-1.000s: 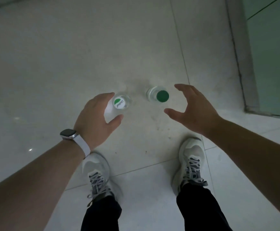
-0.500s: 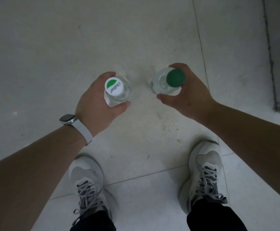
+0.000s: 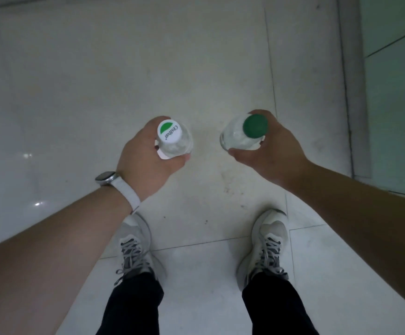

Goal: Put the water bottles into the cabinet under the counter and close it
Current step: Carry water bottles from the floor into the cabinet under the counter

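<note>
I look straight down at a pale tiled floor. My left hand (image 3: 146, 160) grips a clear water bottle with a white and green cap (image 3: 172, 139), seen from above. My right hand (image 3: 271, 148) grips a second clear water bottle with a solid green cap (image 3: 244, 134). Both bottles are held upright above the floor, side by side with a gap between them. Their lower bodies are hidden by my fingers and by the viewing angle. No cabinet or counter is in view.
My two grey laced shoes (image 3: 133, 247) (image 3: 269, 240) stand on the floor tiles (image 3: 100, 81) below the hands. A grey frame strip (image 3: 351, 93) and a pale green panel (image 3: 394, 105) run along the right edge. A white watch (image 3: 114, 181) sits on my left wrist.
One second ago both bottles stood on the floor with my hands reaching round them. Both hands have since closed on the bottles and lifted them towards the camera.
</note>
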Demonstrator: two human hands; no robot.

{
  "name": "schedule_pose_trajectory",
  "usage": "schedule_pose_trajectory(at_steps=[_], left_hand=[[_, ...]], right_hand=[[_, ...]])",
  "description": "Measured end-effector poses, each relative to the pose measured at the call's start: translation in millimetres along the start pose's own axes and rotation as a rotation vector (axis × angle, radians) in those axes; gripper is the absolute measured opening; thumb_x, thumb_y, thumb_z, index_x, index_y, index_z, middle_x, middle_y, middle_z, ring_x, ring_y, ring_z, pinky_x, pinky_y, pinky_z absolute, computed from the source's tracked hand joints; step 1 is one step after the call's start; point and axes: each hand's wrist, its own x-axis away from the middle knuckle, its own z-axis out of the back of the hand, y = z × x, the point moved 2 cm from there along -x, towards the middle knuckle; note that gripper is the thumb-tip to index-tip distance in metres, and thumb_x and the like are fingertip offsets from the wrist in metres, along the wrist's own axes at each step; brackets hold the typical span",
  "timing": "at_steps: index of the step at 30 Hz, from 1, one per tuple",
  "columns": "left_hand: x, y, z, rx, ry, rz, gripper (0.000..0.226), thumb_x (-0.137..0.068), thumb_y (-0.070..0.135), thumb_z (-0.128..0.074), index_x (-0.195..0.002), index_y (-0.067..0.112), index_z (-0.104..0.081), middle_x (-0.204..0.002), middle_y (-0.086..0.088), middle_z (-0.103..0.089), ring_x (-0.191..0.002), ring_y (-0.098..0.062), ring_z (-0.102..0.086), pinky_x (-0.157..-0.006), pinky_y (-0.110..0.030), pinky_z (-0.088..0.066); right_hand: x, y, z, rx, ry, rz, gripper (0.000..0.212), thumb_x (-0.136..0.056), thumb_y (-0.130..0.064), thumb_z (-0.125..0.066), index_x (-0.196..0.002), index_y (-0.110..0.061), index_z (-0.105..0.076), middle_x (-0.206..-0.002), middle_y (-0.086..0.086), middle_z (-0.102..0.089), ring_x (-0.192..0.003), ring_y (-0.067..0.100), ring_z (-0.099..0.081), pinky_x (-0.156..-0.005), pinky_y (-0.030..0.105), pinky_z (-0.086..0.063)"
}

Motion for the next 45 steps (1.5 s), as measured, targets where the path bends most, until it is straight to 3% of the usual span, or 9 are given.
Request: schedule_pose_trajectory(at_steps=[3, 6, 9, 15, 21, 25, 32, 37, 45], left_hand=[[21.6, 45.5, 39.6, 0.025, 0.022, 0.032, 0.060, -0.071, 0.026, -0.090, -0.106, 0.052, -0.049, -0.098, 0.034, -0.057, -0.087, 0.022, -0.055, -0.078, 0.000, -0.042], [47.3, 91.5, 82.3, 0.040, 0.072, 0.053, 0.059, -0.070, 0.024, -0.091, -0.104, 0.049, -0.051, -0.095, 0.033, -0.057, -0.086, 0.010, -0.060, -0.080, -0.006, -0.044], [76.9, 136.4, 123.6, 0.039, 0.100, 0.053, 0.055, -0.070, 0.022, -0.090, -0.112, 0.036, -0.058, -0.089, 0.029, -0.056, -0.089, -0.010, -0.060, -0.082, -0.018, -0.044], [150.9, 203.9, 212.0, 0.091, 0.210, 0.043, 0.066, -0.069, 0.023, -0.092, -0.127, 0.022, -0.062, -0.107, 0.013, -0.065, -0.099, -0.016, -0.063, -0.091, -0.025, -0.050], [230.5, 258.4, 313.2, 0.171, 0.353, 0.075, 0.064, -0.066, 0.024, -0.093, -0.110, 0.047, -0.054, -0.094, 0.033, -0.060, -0.083, 0.011, -0.061, -0.075, 0.001, -0.040], [274.0, 284.1, 375.1, 0.235, 0.429, 0.052, 0.068, -0.065, 0.024, -0.093, -0.099, 0.065, -0.052, -0.093, 0.044, -0.062, -0.091, 0.017, -0.061, -0.086, -0.013, -0.049], [325.2, 307.0, 480.9, 0.362, 0.539, -0.077, 0.059, -0.063, 0.033, -0.090, -0.105, 0.053, -0.054, -0.100, 0.046, -0.061, -0.096, 0.014, -0.061, -0.089, -0.010, -0.046], [336.5, 304.2, 560.5, 0.458, 0.586, -0.180, 0.061, -0.053, 0.046, -0.086, -0.103, 0.067, -0.058, -0.103, 0.034, -0.068, -0.097, 0.000, -0.068, -0.093, -0.023, -0.052], [344.4, 292.5, 660.4, 0.549, 0.697, -0.266, 0.066, -0.060, 0.031, -0.092, -0.113, 0.051, -0.057, -0.114, 0.019, -0.069, -0.108, -0.007, -0.066, -0.094, -0.038, -0.057]], right_hand=[[30.1, -41.8, 38.2, 0.031, -0.031, 0.009, 0.067, -0.073, -0.035, -0.085, -0.127, -0.027, -0.047, -0.106, -0.015, -0.055, -0.093, 0.008, -0.054, -0.077, 0.013, -0.040], [62.2, -90.9, 74.3, 0.059, -0.033, 0.011, 0.066, -0.073, -0.035, -0.085, -0.126, -0.029, -0.046, -0.105, -0.015, -0.054, -0.091, 0.007, -0.053, -0.071, 0.009, -0.035], [93.9, -144.0, 103.8, 0.064, -0.027, 0.023, 0.066, -0.073, -0.037, -0.084, -0.127, -0.031, -0.046, -0.106, -0.015, -0.053, -0.092, 0.009, -0.054, -0.071, 0.018, -0.040], [152.8, -262.0, 148.4, 0.060, -0.025, 0.102, 0.075, -0.073, -0.039, -0.084, -0.136, -0.027, -0.045, -0.122, -0.005, -0.059, -0.107, 0.017, -0.057, -0.084, 0.029, -0.046], [215.5, -379.9, 176.9, -0.001, -0.004, 0.179, 0.074, -0.070, -0.040, -0.085, -0.132, -0.028, -0.047, -0.117, -0.011, -0.056, -0.107, 0.016, -0.059, -0.088, 0.027, -0.046], [251.5, -451.3, 189.9, -0.010, -0.025, 0.242, 0.073, -0.070, -0.040, -0.085, -0.132, -0.027, -0.047, -0.123, -0.007, -0.058, -0.107, 0.017, -0.058, -0.088, 0.026, -0.045], [309.5, -571.0, 200.9, -0.053, -0.017, 0.323, 0.060, -0.068, -0.039, -0.085, -0.116, -0.036, -0.049, -0.103, -0.015, -0.063, -0.096, 0.013, -0.060, -0.082, 0.030, -0.049], [336.6, -645.7, 197.6, -0.162, 0.003, 0.379, 0.049, -0.066, -0.037, -0.085, -0.102, -0.040, -0.052, -0.095, -0.017, -0.068, -0.089, 0.004, -0.065, -0.081, 0.030, -0.054], [357.5, -750.6, 180.3, -0.310, -0.006, 0.506, 0.046, -0.070, -0.025, -0.087, -0.104, -0.037, -0.058, -0.094, -0.013, -0.071, -0.083, 0.002, -0.068, -0.079, 0.028, -0.056]])
